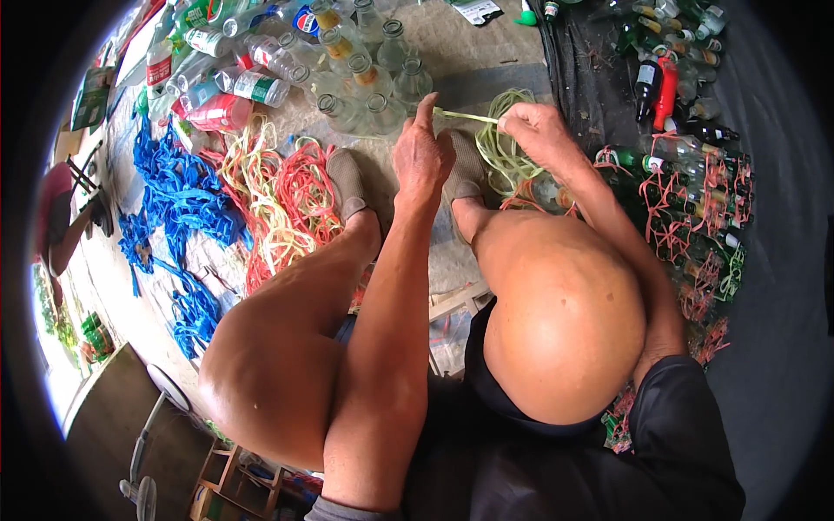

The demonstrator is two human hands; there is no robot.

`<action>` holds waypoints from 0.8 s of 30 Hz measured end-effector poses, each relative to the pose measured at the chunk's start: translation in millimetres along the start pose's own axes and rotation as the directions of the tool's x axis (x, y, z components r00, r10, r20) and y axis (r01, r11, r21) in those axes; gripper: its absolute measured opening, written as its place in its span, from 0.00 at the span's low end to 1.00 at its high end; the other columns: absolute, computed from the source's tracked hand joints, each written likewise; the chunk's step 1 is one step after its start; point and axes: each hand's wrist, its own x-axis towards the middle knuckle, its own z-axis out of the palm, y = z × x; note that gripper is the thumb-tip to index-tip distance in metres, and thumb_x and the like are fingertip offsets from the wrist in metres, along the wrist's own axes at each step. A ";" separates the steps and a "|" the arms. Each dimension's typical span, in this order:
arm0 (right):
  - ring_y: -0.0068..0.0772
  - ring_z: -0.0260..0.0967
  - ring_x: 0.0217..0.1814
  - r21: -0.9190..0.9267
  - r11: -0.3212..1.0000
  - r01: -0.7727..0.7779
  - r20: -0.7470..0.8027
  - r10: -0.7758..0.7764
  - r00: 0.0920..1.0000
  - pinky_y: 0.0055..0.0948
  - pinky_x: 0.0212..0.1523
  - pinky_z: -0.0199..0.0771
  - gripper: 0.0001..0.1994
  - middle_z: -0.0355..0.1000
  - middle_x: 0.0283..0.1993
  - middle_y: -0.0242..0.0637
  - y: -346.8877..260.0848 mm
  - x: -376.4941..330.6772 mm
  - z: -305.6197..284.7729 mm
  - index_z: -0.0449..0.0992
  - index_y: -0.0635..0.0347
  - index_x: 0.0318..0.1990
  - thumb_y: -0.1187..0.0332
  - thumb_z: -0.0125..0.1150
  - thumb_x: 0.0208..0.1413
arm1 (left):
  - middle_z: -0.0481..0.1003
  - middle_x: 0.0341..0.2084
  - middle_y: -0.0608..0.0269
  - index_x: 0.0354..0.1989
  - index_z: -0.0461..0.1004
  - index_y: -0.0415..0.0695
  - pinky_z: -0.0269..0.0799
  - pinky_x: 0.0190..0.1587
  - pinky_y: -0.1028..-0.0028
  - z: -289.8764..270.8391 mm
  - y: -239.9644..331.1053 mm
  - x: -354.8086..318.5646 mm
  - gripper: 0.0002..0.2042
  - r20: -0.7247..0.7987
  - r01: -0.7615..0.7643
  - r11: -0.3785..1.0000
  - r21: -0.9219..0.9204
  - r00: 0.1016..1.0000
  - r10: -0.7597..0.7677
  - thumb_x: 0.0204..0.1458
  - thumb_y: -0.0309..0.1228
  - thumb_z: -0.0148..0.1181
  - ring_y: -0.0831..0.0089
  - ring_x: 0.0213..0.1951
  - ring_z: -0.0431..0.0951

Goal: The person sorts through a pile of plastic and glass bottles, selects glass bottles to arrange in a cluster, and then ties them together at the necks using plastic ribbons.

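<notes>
Glass bottles (365,78) stand upright in a close cluster on the floor just beyond my feet. A flat light-green plastic strap (469,115) is pulled taut between my two hands beside the nearest bottles. My right hand (540,135) pinches the strap between thumb and fingers. At the cluster's near edge is my left hand (421,156), its index finger pointing forward and the other fingers curled, their tips hidden. The strap meets that index finger. Loose loops of the same green strap (504,161) lie below my right hand, by my right shoe (466,165).
Plastic bottles (252,87) are heaped at the far left. Blue strips (178,191) and red and cream strips (291,208) lie left of my feet. Bottles tied with pink strips (686,191) fill the right side. A fan (143,443) is at the lower left.
</notes>
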 end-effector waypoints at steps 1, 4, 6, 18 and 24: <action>0.14 0.57 0.24 -0.001 1.000 -0.006 0.000 0.006 1.000 0.25 0.24 0.57 0.10 0.66 0.21 0.22 0.6 -3.9 -0.2 0.80 0.66 0.30 0.68 0.62 0.58 | 0.78 0.44 0.45 0.66 0.64 0.52 0.75 0.48 0.52 2.1 3.1 2.9 0.31 0.041 0.014 0.999 0.043 0.999 -0.016 0.49 0.25 0.59 0.43 0.46 0.79; 0.14 0.57 0.24 -0.034 0.999 0.003 -0.002 -0.003 1.000 0.26 0.23 0.57 0.10 0.65 0.20 0.24 7.6 -11.8 1.9 0.78 0.67 0.29 0.69 0.60 0.59 | 0.78 0.45 0.45 0.57 0.73 0.46 0.75 0.48 0.52 14.9 -10.2 7.5 0.23 -0.022 -0.078 0.996 -0.031 0.997 0.078 0.50 0.26 0.57 0.43 0.46 0.79; 0.15 0.56 0.24 -0.038 0.999 -0.025 0.018 0.025 1.000 0.26 0.23 0.56 0.10 0.64 0.20 0.24 6.0 -17.2 2.1 0.77 0.68 0.29 0.70 0.60 0.59 | 0.78 0.45 0.45 0.52 0.78 0.43 0.75 0.48 0.53 22.0 -22.6 6.0 0.18 -0.040 -0.068 0.996 -0.052 0.997 0.066 0.50 0.26 0.57 0.44 0.46 0.79; 0.10 0.53 0.23 0.070 0.996 -0.063 -0.012 0.064 0.998 0.22 0.21 0.53 0.09 0.62 0.20 0.20 4.0 -13.2 -3.8 0.77 0.66 0.30 0.70 0.61 0.61 | 0.81 0.41 0.47 0.47 0.81 0.42 0.75 0.50 0.59 27.1 -40.4 -23.7 0.14 0.097 0.295 0.950 -0.100 0.953 -0.286 0.53 0.32 0.60 0.49 0.47 0.80; 0.12 0.58 0.25 -0.022 0.996 0.091 0.013 -0.091 0.996 0.23 0.25 0.60 0.10 0.66 0.21 0.23 -9.3 15.6 -1.9 0.78 0.69 0.31 0.70 0.61 0.61 | 0.79 0.42 0.48 0.49 0.78 0.47 0.76 0.49 0.56 23.8 -40.6 -27.5 0.16 0.068 0.299 0.953 0.048 0.951 -0.302 0.52 0.35 0.63 0.48 0.45 0.80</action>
